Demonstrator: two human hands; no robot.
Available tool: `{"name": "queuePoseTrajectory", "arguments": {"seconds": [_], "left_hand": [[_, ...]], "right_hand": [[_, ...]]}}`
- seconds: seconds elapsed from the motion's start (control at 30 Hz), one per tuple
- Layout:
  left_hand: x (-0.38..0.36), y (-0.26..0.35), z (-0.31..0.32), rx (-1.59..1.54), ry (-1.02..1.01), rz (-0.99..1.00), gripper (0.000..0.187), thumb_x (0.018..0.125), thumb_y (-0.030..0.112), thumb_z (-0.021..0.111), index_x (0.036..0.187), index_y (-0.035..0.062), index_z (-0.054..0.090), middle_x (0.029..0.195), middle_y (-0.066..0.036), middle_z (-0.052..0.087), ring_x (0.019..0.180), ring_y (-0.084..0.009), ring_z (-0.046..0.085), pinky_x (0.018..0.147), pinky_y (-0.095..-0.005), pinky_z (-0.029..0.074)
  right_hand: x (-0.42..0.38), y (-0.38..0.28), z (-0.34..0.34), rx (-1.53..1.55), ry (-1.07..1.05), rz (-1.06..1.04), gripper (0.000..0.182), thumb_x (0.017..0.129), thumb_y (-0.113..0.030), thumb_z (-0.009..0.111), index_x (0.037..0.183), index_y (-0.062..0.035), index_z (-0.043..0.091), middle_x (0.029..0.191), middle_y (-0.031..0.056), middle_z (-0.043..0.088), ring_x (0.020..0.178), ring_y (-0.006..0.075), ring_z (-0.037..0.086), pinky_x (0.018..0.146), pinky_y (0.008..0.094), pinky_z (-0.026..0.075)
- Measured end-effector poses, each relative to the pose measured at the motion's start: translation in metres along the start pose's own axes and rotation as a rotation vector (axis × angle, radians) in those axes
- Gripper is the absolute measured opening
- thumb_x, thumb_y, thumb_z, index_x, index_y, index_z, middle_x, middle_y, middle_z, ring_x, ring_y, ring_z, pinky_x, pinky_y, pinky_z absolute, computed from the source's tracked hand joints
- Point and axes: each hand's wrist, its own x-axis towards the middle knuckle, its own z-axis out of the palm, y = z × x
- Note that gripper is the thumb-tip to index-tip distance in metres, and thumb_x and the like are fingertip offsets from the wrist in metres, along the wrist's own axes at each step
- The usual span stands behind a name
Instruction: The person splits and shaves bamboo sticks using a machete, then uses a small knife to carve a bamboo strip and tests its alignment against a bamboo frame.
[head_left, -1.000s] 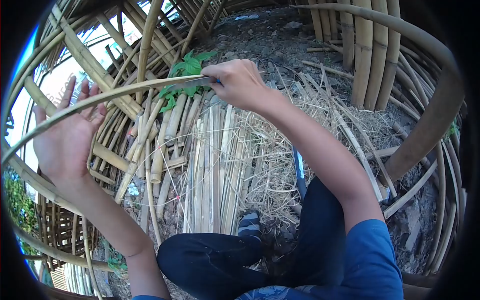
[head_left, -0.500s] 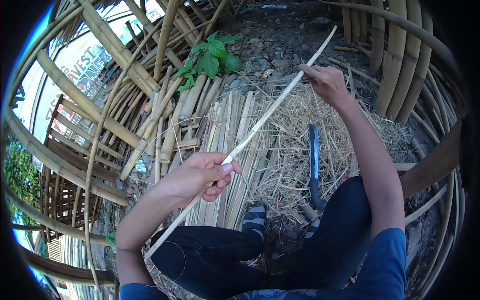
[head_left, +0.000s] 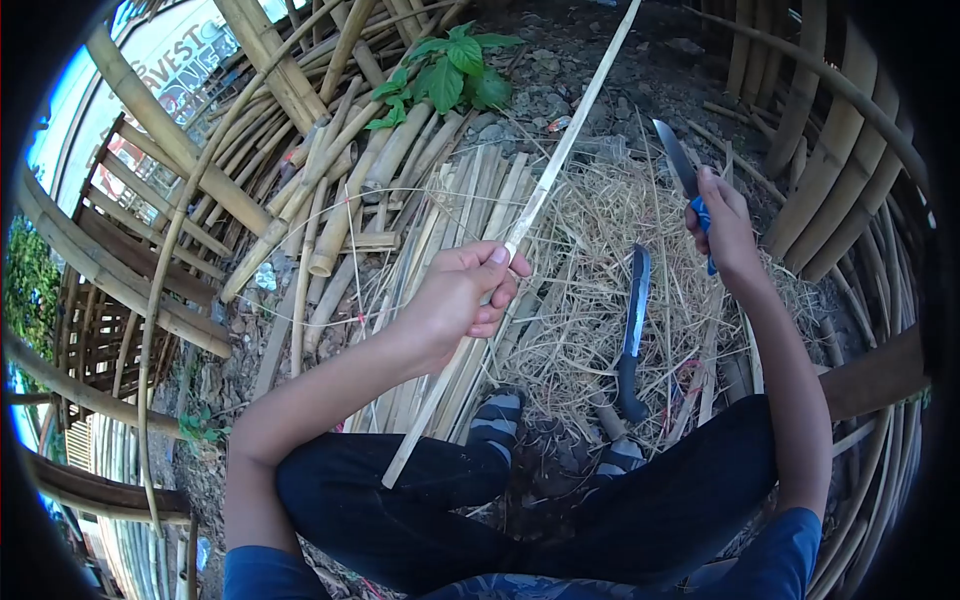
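A long, pale bamboo strip (head_left: 553, 168) runs diagonally from above my left thigh up to the top edge. My left hand (head_left: 470, 295) is closed round it, thumb on top. On the right, my right hand (head_left: 722, 225) grips the blue handle of a knife (head_left: 678, 160), whose blade points up and left, apart from the strip. Between my hands, a larger dark-handled blade (head_left: 634, 320) lies on the pale shavings (head_left: 580, 330). Several flat bamboo strips (head_left: 480, 190) lie side by side under and beyond my left hand.
Bamboo poles (head_left: 330, 220) are piled at the upper left beside a green leafy plant (head_left: 455, 70). Thick upright bamboo pieces (head_left: 835, 150) stand at the right. A curved bamboo frame (head_left: 110, 265) crosses the left side. My feet rest on the ground below the shavings.
My right hand has left the upper part of the strip and now holds the blue-handled knife. My left hand still holds the strip, which has shifted right and stands steeper.
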Motion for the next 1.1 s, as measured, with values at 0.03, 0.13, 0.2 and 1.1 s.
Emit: {"name": "queuePoseTrajectory", "arguments": {"seconds": [0.03, 0.13, 0.2, 1.1], "left_hand": [[0.001, -0.005, 0.002, -0.022, -0.006, 0.028, 0.026, 0.107, 0.022, 0.038, 0.105, 0.0018, 0.053, 0.070, 0.001, 0.044, 0.050, -0.0035, 0.032, 0.044, -0.0197, 0.027], [-0.002, -0.012, 0.010, -0.088, -0.090, 0.080, 0.026, 0.107, 0.025, 0.039, 0.103, 0.0028, 0.052, 0.070, 0.001, 0.044, 0.051, -0.0039, 0.033, 0.045, -0.0199, 0.028], [-0.006, -0.014, 0.016, -0.100, -0.107, 0.084, 0.026, 0.107, 0.027, 0.039, 0.103, 0.0031, 0.050, 0.070, 0.000, 0.042, 0.051, -0.0047, 0.032, 0.045, -0.0200, 0.028], [-0.015, -0.019, 0.013, -0.480, -0.320, -0.143, 0.023, 0.105, 0.022, 0.039, 0.095, 0.0048, 0.051, 0.066, 0.001, 0.040, 0.048, -0.0057, 0.029, 0.041, -0.0214, 0.021]], "right_hand": [[-0.011, -0.002, 0.009, 0.044, -0.124, 0.028, 0.039, 0.102, -0.044, 0.049, 0.089, -0.0079, 0.054, 0.064, -0.0021, 0.050, 0.051, 0.0059, 0.043, 0.046, 0.0228, 0.034], [-0.043, -0.007, 0.030, 0.186, -0.417, 0.120, 0.037, 0.103, -0.041, 0.047, 0.086, -0.0089, 0.055, 0.063, -0.0037, 0.048, 0.050, 0.0033, 0.040, 0.044, 0.0218, 0.032], [-0.057, -0.010, 0.044, 0.098, -0.542, 0.123, 0.039, 0.103, -0.041, 0.048, 0.083, -0.0084, 0.056, 0.064, -0.0036, 0.049, 0.051, 0.0050, 0.041, 0.046, 0.0231, 0.034], [-0.089, -0.026, 0.064, 0.126, -0.766, 0.143, 0.028, 0.096, -0.028, 0.066, 0.101, -0.0009, 0.066, 0.070, -0.0041, 0.057, 0.064, 0.0018, 0.049, 0.056, 0.0205, 0.038]]}}
